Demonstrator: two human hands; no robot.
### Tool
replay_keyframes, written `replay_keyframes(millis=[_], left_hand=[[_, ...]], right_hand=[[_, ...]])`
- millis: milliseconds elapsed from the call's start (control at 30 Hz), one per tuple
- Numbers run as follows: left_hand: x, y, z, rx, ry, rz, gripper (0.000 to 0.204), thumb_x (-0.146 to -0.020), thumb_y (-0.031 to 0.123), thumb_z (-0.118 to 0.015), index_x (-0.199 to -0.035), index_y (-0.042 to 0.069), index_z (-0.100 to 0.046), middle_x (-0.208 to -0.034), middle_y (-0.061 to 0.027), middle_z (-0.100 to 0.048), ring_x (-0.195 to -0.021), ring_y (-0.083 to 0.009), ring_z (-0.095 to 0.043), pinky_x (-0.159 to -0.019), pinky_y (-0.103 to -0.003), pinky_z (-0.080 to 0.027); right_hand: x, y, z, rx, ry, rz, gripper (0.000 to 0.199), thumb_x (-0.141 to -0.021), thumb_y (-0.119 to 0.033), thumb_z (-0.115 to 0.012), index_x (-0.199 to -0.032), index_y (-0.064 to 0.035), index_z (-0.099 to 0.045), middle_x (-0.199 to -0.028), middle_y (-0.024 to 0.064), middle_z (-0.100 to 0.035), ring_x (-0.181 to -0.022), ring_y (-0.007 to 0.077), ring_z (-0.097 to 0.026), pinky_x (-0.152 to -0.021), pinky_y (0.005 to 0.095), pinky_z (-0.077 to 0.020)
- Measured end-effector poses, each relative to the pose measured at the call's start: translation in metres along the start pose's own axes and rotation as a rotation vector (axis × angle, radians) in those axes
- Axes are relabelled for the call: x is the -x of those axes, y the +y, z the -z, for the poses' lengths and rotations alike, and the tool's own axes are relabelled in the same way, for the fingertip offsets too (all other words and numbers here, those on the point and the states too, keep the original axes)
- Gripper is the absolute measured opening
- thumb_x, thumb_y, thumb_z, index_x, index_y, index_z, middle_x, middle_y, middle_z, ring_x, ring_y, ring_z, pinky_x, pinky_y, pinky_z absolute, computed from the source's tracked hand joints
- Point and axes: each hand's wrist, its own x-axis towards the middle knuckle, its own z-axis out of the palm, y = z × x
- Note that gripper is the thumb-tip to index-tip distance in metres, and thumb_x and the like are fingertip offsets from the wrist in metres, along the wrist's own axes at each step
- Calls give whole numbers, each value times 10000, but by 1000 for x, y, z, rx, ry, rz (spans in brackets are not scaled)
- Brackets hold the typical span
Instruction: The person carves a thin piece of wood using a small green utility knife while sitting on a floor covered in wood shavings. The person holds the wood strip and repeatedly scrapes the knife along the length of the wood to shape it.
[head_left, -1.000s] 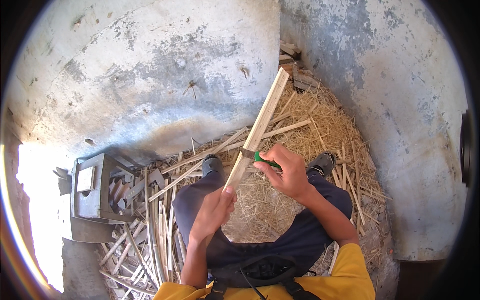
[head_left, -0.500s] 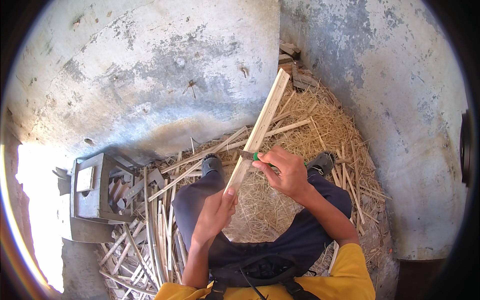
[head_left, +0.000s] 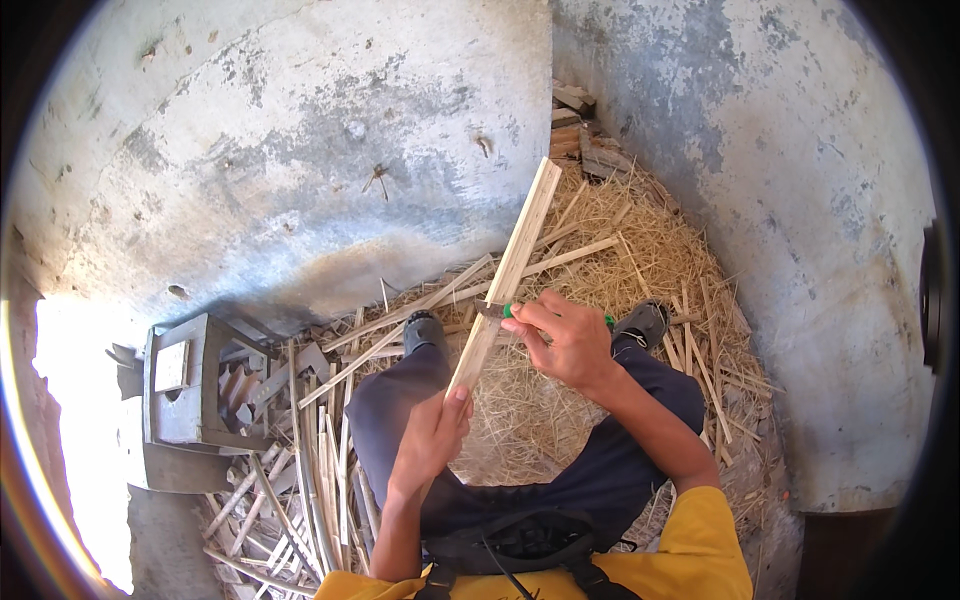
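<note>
Evidently a shaving step: left hand point(head_left: 430, 440), fingers clasping wooden strip point(head_left: 519, 245), aslant over straw point(head_left: 655, 245); right hand point(head_left: 568, 342), fingers gripping green-handled knife point(head_left: 489, 310) across it. Next move likely calls for steady bracing.

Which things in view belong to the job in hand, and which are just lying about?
In use:
- wooden strip, gripped by the left hand
- green-handled blade, in the right hand

Lying about:
- loose sticks
- straw-like litter
- box-like frame
</note>
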Motion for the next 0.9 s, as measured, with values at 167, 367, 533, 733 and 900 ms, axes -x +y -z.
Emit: replay_keyframes(millis=[167,367,533,733,900], left_hand=[[5,-5,-1,-8,13,-5,487,-1160,365,-461,-890,-6,-624,-647,-5,-496,-597,-111,-452,-572,-333,-379],[22,-28,1,-43,-69,6,457,-1179,377,-432,-911,38,-583,-647,33,-462,-473,-59,-420,-438,-250,-367],[77,-33,8,105,-78,213,445,-1165,344,-453,-875,32,-582,-656,39,-482,-537,-34,-459,-467,-257,-359],[65,-44,20,-125,80,92,432,-1156,337,-479,-910,-4,-580,-666,-93,-573,-562,-230,-576,-559,-385,-445],[43,-28,17,-297,160,-93,399,-1151,321,-484,-963,-21,-570,-708,-202,-599,-681,-414,-608,-665,-478,-467]], right_hand=[[0,4,-3,11,8,13,128,-916,-245,-836,-962,-136,-787,-746,12,-615,-530,198,-574,-479,364,-439],[-11,57,-7,59,199,16,114,-990,-277,-747,-995,-164,-730,-733,42,-595,-560,239,-608,-461,368,-433],[-36,153,54,139,132,-582,211,-1064,-285,-677,-955,-105,-680,-674,-23,-571,-563,102,-480,-515,296,-377],[-27,107,30,-300,222,-349,258,-1041,-324,-710,-953,-88,-650,-702,-30,-570,-591,71,-483,-543,277,-370],[-10,36,2,-443,5,-199,244,-996,-292,-773,-944,-78,-669,-758,7,-649,-601,120,-566,-542,317,-432]])
